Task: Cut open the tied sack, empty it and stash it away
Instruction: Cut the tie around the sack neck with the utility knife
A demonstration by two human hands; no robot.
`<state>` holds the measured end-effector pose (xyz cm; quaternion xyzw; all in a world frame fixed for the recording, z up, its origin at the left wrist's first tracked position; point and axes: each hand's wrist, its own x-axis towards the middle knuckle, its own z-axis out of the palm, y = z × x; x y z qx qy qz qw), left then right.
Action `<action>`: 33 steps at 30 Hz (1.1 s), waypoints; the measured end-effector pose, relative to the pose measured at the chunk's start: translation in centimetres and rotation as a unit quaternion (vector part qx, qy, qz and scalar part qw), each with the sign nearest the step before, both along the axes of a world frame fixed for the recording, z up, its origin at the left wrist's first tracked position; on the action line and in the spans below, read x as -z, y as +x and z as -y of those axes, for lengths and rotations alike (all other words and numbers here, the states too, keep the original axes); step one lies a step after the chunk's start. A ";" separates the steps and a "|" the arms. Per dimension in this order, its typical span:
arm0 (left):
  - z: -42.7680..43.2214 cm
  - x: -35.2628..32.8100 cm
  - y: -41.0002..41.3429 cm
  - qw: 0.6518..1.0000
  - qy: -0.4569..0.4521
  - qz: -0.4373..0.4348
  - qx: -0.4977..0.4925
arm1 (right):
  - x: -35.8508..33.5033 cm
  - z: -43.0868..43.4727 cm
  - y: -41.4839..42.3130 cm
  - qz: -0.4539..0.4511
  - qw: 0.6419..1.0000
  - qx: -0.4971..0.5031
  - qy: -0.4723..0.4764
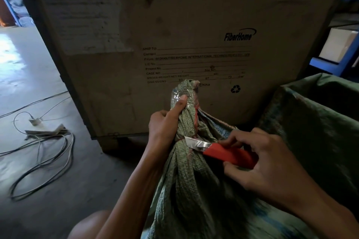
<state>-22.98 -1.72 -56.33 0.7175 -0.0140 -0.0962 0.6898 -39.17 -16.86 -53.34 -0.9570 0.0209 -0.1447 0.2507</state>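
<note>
Your left hand point(167, 122) is closed around the gathered neck of the green woven sack point(186, 180), fingers wrapped tight and your thumb pressed up against the bunched top that sticks out above your grip. Just below those fingers the neck is cinched in, and the sack's body spreads out downward between your forearms.

Your right hand point(266, 161) holds a red-handled utility knife point(229, 153), fingers pinched along the handle. Its silver blade point(194, 142) points toward your left hand and lies against the cinched neck, directly under your left fingers.

Past both hands stands a large wooden crate point(174, 35). Its face is printed "FiberHome", with form lines reading "SHIP TO", "Contact", "From: WUHAN FIBERHOME INTERNATIONAL TECHNOLOGIES…", "L/C No", "Project No", "CASE NO", "Site NO", "GROSS WEIGHT/NET WEIGHT" and "DIMENSIONS", then "China" partly hidden behind the sack top, beside a recycling symbol point(235, 89). A pale paper label point(83, 21) sits higher up on the crate; its text is too faint to read.

Beyond your right fingers, a second green sack point(320, 118) stands open-mouthed. Well off from your left fingers, loose cables point(44, 153) lie tangled on the floor point(29, 75).
</note>
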 end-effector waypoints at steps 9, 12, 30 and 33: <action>0.4 -0.1 -0.8 0.998 -0.016 -0.059 -0.024 | -0.3 0.7 -0.2 0.010 1.000 0.002 -0.016; 0.5 -0.4 -1.0 0.996 -0.026 -0.074 -0.033 | -0.3 0.8 -0.3 0.013 1.000 -0.001 -0.006; 1.2 0.2 -1.2 0.996 -0.026 -0.071 -0.041 | -0.6 1.7 -0.7 0.022 1.000 -0.004 -0.006; 1.3 0.0 -1.4 0.996 -0.028 -0.073 -0.039 | -0.6 1.8 -0.6 0.031 0.999 0.000 -0.015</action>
